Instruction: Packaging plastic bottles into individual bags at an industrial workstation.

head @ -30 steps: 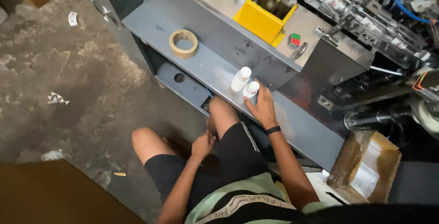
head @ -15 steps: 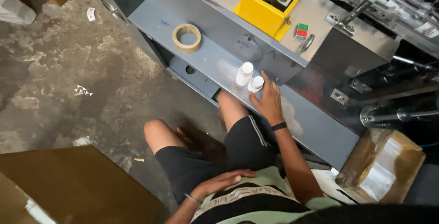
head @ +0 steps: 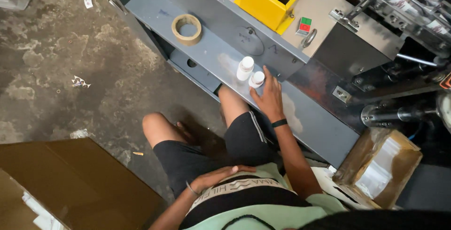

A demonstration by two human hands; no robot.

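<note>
Left hand now on the belly
Left hand [head: 220, 176] rests flat, holding nothing; right hand [head: 268, 99] stays spread, touching the nearer of 2 white bottles [head: 256, 79]

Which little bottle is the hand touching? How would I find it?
Find the long grey machine shelf below the yellow box. Two small white bottles stand there side by side. It is the shorter bottle, against the right hand; the taller bottle stands free.

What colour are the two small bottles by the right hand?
White, seen in the head view: two small bottles beside the right hand.
</note>
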